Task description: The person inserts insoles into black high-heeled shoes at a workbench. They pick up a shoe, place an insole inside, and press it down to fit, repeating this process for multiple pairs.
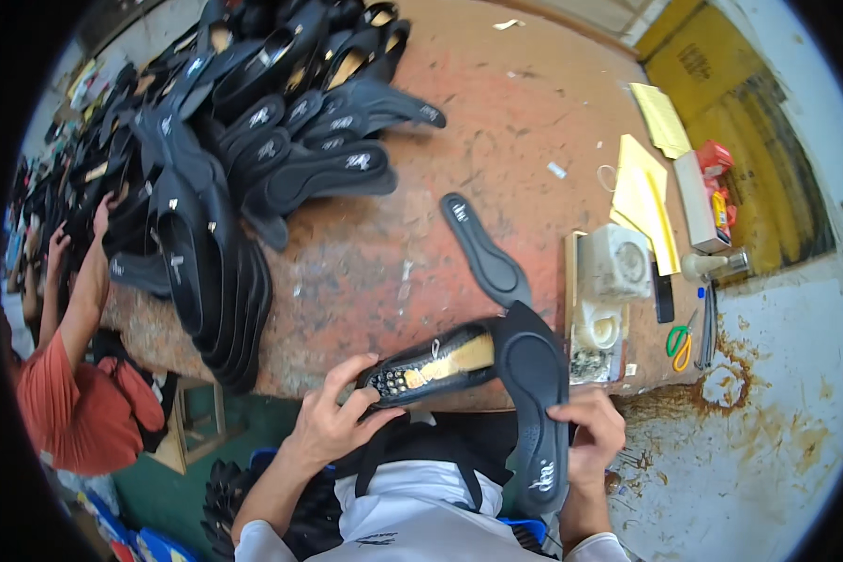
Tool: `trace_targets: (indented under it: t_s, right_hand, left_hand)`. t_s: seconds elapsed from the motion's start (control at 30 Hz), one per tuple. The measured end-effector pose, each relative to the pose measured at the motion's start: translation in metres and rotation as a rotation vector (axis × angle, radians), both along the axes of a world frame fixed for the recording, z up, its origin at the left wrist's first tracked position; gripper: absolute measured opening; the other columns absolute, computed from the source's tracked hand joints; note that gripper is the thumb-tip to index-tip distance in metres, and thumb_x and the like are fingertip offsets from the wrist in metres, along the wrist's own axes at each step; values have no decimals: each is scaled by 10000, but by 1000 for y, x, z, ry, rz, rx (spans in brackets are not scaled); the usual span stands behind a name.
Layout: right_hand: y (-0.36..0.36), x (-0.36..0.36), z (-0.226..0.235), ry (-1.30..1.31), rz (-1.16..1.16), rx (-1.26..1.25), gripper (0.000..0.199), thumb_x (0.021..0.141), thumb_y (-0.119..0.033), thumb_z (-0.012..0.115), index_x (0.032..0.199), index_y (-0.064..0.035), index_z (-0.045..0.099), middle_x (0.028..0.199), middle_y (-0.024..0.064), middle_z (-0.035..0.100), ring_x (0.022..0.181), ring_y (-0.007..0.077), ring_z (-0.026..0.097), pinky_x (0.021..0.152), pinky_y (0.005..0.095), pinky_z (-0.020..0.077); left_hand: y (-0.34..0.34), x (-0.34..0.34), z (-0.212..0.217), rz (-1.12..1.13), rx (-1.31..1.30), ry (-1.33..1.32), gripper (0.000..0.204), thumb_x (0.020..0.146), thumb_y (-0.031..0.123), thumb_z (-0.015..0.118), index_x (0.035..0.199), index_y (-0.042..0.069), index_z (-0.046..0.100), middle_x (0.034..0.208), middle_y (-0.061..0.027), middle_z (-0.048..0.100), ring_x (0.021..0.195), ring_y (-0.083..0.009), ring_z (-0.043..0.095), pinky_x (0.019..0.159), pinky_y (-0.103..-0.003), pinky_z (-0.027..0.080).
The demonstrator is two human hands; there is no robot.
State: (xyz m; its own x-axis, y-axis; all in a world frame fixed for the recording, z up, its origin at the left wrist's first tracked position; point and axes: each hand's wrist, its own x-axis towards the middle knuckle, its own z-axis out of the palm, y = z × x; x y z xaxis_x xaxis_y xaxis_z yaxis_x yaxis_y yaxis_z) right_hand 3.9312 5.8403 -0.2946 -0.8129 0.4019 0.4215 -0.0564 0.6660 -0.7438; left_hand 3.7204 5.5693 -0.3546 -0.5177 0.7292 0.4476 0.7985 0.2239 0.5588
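Observation:
My left hand (335,412) is closed around the near-left end of a black shoe (398,363), thumb below and fingers over its rim. The shoe's opening faces up, showing a pale yellow patch and shiny dots inside. In my right hand (590,429) is a black insole (534,365), pinched along its right edge; white print marks its lower end. The insole's wide upper end overlaps the right end of the shoe; whether they touch I cannot tell. A second black insole (485,251) lies flat on the table just beyond them.
Piles of black insoles (323,178) and shoes (272,56) cover the worn table's (347,281) left side. A co-worker in a red shirt (89,412) reaches into them. To the right are a whitish block-shaped holder (616,262), yellow paper (642,183), scissors (681,345) and a stained wall (768,375).

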Motion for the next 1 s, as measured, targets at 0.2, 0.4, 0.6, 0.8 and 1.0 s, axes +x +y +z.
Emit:
trace_targets:
  t_s: [0.2,0.4,0.6,0.8,1.0]
  right_hand:
    - [-18,-26,15,-33,-23,-70,326,761,-97,798,877,-67,494,881,87,552,819,263,549,759,425,474]
    - [-19,-73,4,-361,326,-10,460,601,-64,810,955,-61,517,970,158,590,888,369,580,803,447,501]
    - [-34,-82,-35,-515,346,97,428,663,-67,873,996,-53,605,1073,116,678,981,339,647,850,446,532]
    - [-63,-93,-62,-455,358,199,306,768,-143,902,1033,-53,780,1205,84,750,1048,275,671,868,403,525]
    - [-85,-102,-77,-416,330,184,257,798,-169,892,1008,-41,816,1207,81,761,1030,252,671,847,395,519]
  left_hand:
    - [-21,20,-32,55,-113,-218,723,817,156,950,1412,49,553,1558,-267,524,1387,-490,590,1069,-525,579]
    - [-10,64,-43,432,-56,-332,740,889,164,898,1484,-103,550,1529,-331,564,1364,-506,610,1142,-528,518]
    - [-12,56,-39,340,-63,-308,705,917,108,862,1511,-105,548,1503,-331,596,1380,-480,621,1149,-505,527]
    - [-18,51,-33,288,-106,-320,708,918,121,870,1508,-103,549,1501,-330,598,1379,-475,626,1143,-502,540]
    - [-19,50,-33,266,-114,-313,723,888,119,893,1486,-113,559,1484,-333,600,1359,-488,628,1134,-522,539]
